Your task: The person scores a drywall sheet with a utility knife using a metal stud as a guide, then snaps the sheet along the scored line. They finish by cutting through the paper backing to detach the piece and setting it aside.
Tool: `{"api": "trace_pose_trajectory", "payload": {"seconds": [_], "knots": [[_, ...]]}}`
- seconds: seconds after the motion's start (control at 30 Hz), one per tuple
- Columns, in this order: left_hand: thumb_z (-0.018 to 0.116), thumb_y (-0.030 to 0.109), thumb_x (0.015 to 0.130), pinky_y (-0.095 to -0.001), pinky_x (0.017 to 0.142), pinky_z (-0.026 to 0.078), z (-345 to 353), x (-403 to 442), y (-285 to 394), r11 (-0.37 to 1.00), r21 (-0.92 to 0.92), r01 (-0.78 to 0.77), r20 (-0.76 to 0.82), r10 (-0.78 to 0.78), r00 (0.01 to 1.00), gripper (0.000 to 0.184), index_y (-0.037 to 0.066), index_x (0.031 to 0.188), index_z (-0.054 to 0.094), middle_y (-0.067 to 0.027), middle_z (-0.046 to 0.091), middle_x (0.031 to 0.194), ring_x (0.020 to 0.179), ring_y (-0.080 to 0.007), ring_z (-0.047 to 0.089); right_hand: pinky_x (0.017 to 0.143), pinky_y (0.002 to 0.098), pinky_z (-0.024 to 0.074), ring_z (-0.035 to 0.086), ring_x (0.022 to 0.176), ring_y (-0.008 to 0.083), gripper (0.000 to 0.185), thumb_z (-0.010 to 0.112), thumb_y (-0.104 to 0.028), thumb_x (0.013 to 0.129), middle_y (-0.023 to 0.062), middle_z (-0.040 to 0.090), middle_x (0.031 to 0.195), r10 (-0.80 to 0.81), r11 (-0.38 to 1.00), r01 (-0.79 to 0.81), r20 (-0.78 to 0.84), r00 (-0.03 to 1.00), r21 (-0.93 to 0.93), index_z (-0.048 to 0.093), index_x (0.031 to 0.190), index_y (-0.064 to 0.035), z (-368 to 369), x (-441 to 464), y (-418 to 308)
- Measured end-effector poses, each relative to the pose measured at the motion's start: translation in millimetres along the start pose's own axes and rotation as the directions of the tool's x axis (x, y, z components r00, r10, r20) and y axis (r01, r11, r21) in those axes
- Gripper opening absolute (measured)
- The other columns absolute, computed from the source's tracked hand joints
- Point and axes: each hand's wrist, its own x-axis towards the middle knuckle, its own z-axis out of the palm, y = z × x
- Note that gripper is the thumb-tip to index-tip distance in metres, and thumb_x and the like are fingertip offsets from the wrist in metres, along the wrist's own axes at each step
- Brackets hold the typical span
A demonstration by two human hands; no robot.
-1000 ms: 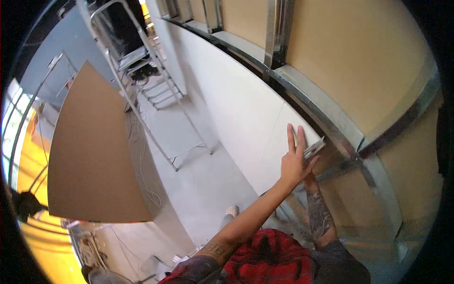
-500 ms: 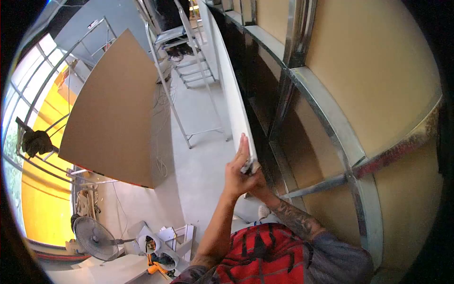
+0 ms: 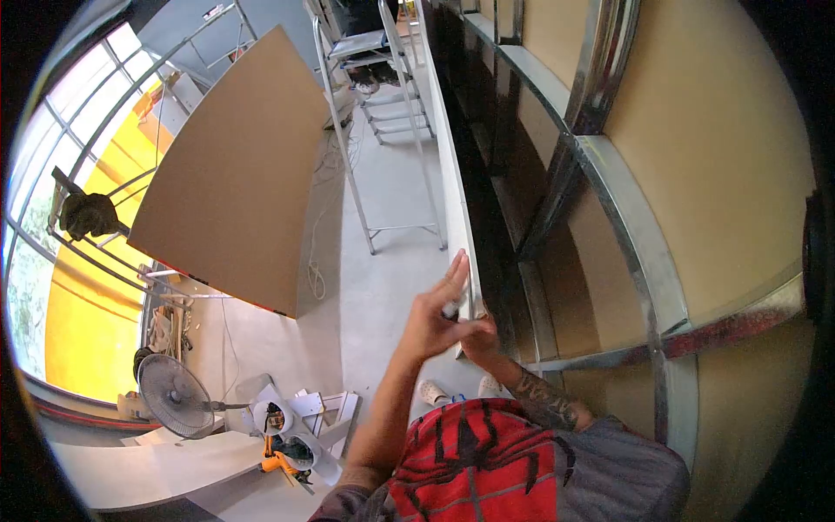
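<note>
Over on the left, a white tub (image 3: pixel 300 450) holds something dark. The white panel (image 3: pixel 457 204) stands on edge between the stepladder (image 3: pixel 358 43) and metal framing (image 3: pixel 631 217), its long axis running away from the person; the left hand (image 3: pixel 437 315) lies open-fingered along its face, the right hand (image 3: pixel 480 342) is at its near end, grip unclear.
</note>
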Motion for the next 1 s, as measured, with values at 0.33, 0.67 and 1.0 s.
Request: {"api": "trace_pose_trajectory", "payload": {"seconds": [0.33, 0.67, 1.0], "knots": [[0.063, 0.027, 0.096, -0.0303, 0.069, 0.051, -31, 201, -86, 0.954, -0.267, -0.139, 0.105, 0.173, 0.979, 0.038, 0.008, 0.129, 0.063, -0.0149, 0.051, 0.145, 0.088, -0.0153, 0.065, 0.117, 0.0386, 0.0254, 0.033, 0.143, 0.0267, 0.068, 0.049, 0.000, 0.084, 0.0207, 0.036, 0.152, 0.264, 0.917, -0.303, -0.175, 0.948, -0.258, 0.029, 0.149, 0.0027, -8, -10, -40], [0.066, 0.031, 0.094, -0.0380, 0.101, 0.043, 18, 299, -135, 0.851, -0.324, -0.414, 0.593, 0.523, 0.612, 0.040, 0.004, 0.123, 0.063, -0.0228, 0.050, 0.141, 0.131, -0.0351, 0.049, 0.104, 0.0418, 0.0391, 0.047, 0.121, 0.0284, 0.073, 0.069, -0.030, 0.091, 0.0180, 0.044, 0.134, -0.169, 0.962, -0.129, -0.894, 0.416, -0.241, 0.031, 0.141, 0.0048, 24, -21, 16], [0.088, 0.032, 0.070, -0.0314, 0.066, 0.045, 21, 302, -135, 0.821, -0.451, -0.350, 0.536, 0.563, 0.629, 0.044, -0.002, 0.087, 0.066, -0.0083, 0.059, 0.081, 0.077, -0.0211, 0.053, 0.090, 0.0386, 0.0452, 0.052, 0.100, 0.0247, 0.051, 0.056, -0.021, 0.092, 0.0143, 0.055, 0.113, -0.444, 0.827, -0.346, -0.892, 0.082, -0.443, 0.038, 0.132, 0.0046, 16, -7, 31]]}}
